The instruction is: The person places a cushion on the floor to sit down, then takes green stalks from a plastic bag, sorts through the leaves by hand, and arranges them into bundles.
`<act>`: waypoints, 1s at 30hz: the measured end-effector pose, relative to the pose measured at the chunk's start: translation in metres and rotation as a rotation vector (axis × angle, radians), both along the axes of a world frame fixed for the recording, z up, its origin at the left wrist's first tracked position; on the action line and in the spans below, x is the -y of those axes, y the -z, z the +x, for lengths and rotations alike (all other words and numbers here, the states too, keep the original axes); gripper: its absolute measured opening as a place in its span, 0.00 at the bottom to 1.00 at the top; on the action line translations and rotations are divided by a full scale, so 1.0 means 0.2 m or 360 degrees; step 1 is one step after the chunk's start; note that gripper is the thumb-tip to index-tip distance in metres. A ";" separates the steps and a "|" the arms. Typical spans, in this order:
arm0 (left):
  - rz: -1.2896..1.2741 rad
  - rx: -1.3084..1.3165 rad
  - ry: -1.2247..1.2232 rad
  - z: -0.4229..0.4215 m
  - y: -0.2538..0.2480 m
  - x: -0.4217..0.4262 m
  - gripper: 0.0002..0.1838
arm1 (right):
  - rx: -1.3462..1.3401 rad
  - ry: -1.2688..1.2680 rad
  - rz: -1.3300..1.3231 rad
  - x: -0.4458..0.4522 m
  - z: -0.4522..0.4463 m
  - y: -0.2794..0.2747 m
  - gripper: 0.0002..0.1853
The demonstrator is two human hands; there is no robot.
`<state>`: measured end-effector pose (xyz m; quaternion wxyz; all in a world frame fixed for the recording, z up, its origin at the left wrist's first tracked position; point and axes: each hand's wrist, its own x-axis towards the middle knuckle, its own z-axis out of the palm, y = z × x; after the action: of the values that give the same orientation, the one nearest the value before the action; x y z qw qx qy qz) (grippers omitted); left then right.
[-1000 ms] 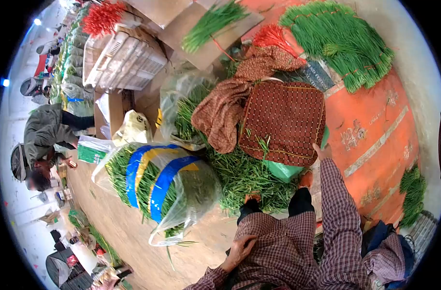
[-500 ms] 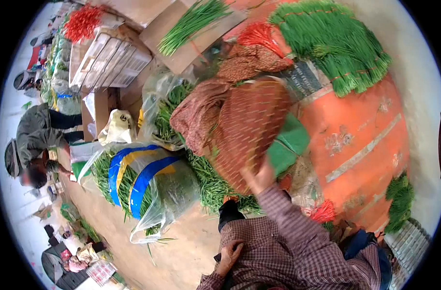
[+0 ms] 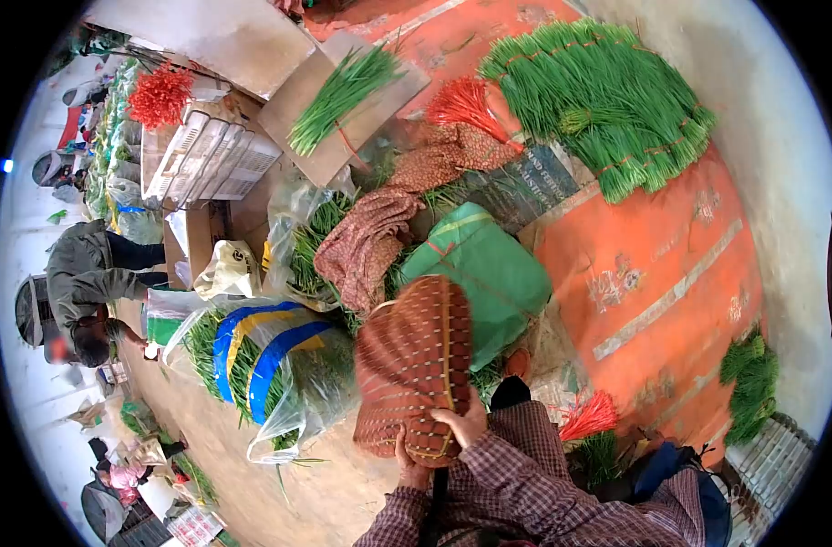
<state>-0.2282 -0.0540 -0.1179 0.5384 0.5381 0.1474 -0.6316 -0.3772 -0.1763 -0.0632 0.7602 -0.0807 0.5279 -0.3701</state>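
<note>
Both hands grip a reddish-brown cushion-like pad (image 3: 411, 351) with rows of pale dashes and a light edging line. My left hand (image 3: 412, 467) holds its lower left end from beneath, the fingers partly hidden behind it. On its lower right corner my right hand (image 3: 463, 422) is closed, thumb on top. Just beyond the pad lies a green wrapped bundle (image 3: 489, 278) tied with red string, which the pad partly overlaps. A crumpled reddish patterned cloth (image 3: 366, 246) lies left of the bundle.
Tied green stalks (image 3: 607, 100) are piled on the orange sheet (image 3: 653, 273). Clear bags of greens (image 3: 279, 365) stand at left, near white crates (image 3: 211, 150). Red ties (image 3: 589, 417) lie close to my right. Another person (image 3: 97, 283) bends over at far left.
The brown pad has come down towards my lap, uncovering the green bundle. My left hand has left my lap and taken hold of it; my right hand still grips it.
</note>
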 end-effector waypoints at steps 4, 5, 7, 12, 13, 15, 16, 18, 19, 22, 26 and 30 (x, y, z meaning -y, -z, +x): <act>0.0064 -0.0098 -0.0008 -0.10 -0.14 0.29 0.30 | -0.0246 0.0133 0.0045 0.03 -0.19 -0.05 0.45; 0.0046 -0.0174 0.0002 -0.14 -0.18 0.40 0.30 | -0.0246 0.0192 0.0026 0.05 -0.25 -0.07 0.46; 0.0076 -0.0155 0.0089 -0.22 -0.24 0.60 0.30 | -0.0079 0.0493 -0.0118 0.02 -0.35 0.00 0.45; 0.0108 0.0169 0.0454 -0.21 0.07 0.74 0.26 | -0.0415 0.0521 -0.0125 -0.05 -0.41 0.24 0.46; 0.0113 0.0176 0.0445 -0.18 0.12 0.80 0.26 | -0.0476 0.0634 -0.0095 -0.08 -0.39 0.32 0.46; 0.0232 0.0348 0.0690 -0.14 0.19 0.84 0.35 | -0.0565 0.0327 0.0087 -0.08 -0.37 0.42 0.45; 0.0254 0.0351 0.0680 -0.12 0.23 0.81 0.35 | -0.0571 0.0079 0.0400 -0.06 -0.33 0.48 0.45; 0.0642 0.0902 0.1098 -0.07 0.37 0.80 0.48 | -0.0650 -0.0674 0.0960 0.08 -0.28 0.52 0.43; 0.0623 0.0842 0.1133 -0.03 0.43 0.76 0.56 | -0.0713 -0.1180 0.1204 0.18 -0.25 0.49 0.41; 0.0641 0.0879 0.1250 0.00 0.49 0.61 0.46 | -0.0675 -0.1814 0.0903 -0.05 -0.12 0.75 0.35; 0.0412 0.0758 0.1355 -0.02 0.42 0.47 0.34 | -0.0825 -0.2057 0.0704 -0.08 -0.04 0.65 0.26; 0.0222 0.0645 0.1345 0.03 0.35 0.36 0.31 | -0.1041 -0.1998 0.0448 0.03 -0.09 0.57 0.22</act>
<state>-0.2225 -0.1264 -0.1886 0.2148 0.6981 -0.1503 -0.6662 -0.3956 -0.1824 -0.1780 0.6356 -0.3768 0.6252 0.2512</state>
